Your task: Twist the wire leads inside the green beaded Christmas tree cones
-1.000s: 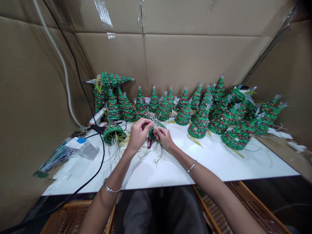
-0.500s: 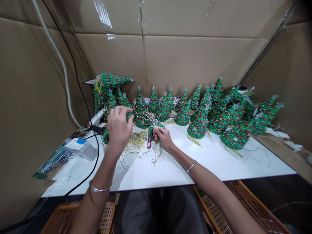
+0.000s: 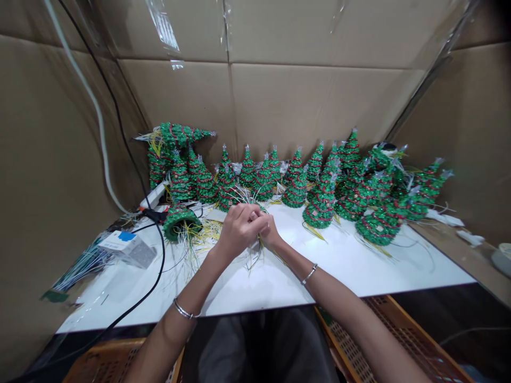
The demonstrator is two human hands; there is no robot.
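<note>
My left hand (image 3: 238, 232) and my right hand (image 3: 270, 232) meet over the middle of the white table, their fingers closed together. Thin white wires (image 3: 246, 193) fan out above the knuckles, and both hands seem closed on this bundle; the fingertips are hidden. Yellow and dark strands (image 3: 254, 259) hang out below. Behind the hands, only a sliver shows of the small green tinsel Christmas tree that the wires belong to. To the left, another tinsel tree (image 3: 179, 226) lies on its side, its hollow base facing me with wires trailing out.
Several tinsel trees with red garland (image 3: 296, 189) stand along the cardboard wall (image 3: 327, 101). Yellow wire scraps (image 3: 207, 236) litter the table left of centre. A small box (image 3: 126, 248) and a black cable (image 3: 162, 266) lie left. Orange crates (image 3: 415, 330) flank my legs.
My left hand has come down and right from its raised, open position to join the right hand at the wires. The fallen tree at left is uncovered; the red object under the hands is hidden.
</note>
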